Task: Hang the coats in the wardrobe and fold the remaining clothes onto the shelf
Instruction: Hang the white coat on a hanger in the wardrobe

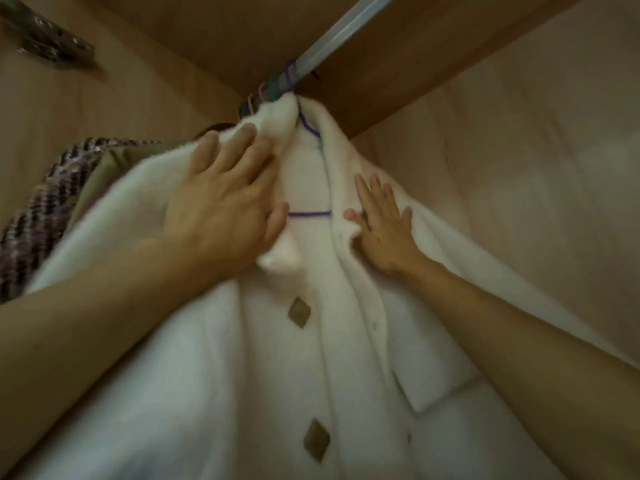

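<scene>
Coat first: a thick, white, fleecy coat (263,358) with dark diamond-shaped buttons (299,312) is hanging in the middle of the wooden wardrobe (519,168), its hem nearest the camera and its collar far up by the rail. It is looking soft, bulky and limp, probably of moderate weight, so I judge it will be sagging and sliding off unless the shoulders are sitting squarely on the hanger; the shoulders and lapels seem the safest places to be holding it (the pile is offering plenty of grip, and nothing about it looks fragile).

Farther up, the left hand (225,206) is lying on the coat's left shoulder and lapel, fingers fairly straight and spread, pressing the fabric, not clamping it. The right hand (384,223) is resting flat on the right lapel, fingers straight; the two hands are apart, one on either side of the open front.

Between them a thin purple wire hanger (309,214) is showing, its hook looping over the grey metal rail (332,39) at the far end. To the far left, a purple-and-white knitted garment (38,223) is hanging just beside the coat.
</scene>
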A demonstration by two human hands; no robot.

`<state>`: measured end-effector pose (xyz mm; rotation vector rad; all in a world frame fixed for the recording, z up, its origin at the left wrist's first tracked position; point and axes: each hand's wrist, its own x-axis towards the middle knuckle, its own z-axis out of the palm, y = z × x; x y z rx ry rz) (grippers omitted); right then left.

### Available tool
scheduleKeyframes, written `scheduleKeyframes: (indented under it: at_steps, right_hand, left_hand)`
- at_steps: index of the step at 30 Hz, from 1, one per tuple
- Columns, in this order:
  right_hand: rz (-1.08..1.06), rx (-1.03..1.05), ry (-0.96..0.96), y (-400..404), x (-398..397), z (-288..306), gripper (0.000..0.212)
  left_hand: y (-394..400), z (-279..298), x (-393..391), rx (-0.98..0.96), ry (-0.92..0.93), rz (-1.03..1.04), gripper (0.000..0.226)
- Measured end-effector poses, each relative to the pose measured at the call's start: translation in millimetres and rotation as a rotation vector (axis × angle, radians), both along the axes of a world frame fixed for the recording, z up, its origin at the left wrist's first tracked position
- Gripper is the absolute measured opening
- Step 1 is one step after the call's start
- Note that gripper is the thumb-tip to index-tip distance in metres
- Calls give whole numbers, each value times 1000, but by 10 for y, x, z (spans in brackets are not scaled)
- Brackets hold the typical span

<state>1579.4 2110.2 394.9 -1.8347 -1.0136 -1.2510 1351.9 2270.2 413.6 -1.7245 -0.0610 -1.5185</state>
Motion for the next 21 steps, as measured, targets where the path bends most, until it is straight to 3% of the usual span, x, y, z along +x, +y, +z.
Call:
scheduleKeyframes:
  at_steps: [5, 8, 10, 15, 21]
  right_hand:
    - [-205, -95, -25, -139, -78, -566, 66]
    - [-351, -170, -99, -118, 35, -1039, 90]
    - [-356, -171, -86, -135, 92, -1264, 94]
    - [-430, -227, -14, -111, 159, -1480, 74]
    - [-389, -360, 75, -321, 14, -1672, 82]
  left_hand:
    - [10, -705, -124, -159, 200, 75, 74]
    - [73, -934, -119, -149, 194, 44, 73]
    - [130, -999, -92, -107, 171, 27, 72]
    - [316, -1075, 84, -59, 163, 120, 71]
    - [200, -1103, 108, -152, 237, 220, 74]
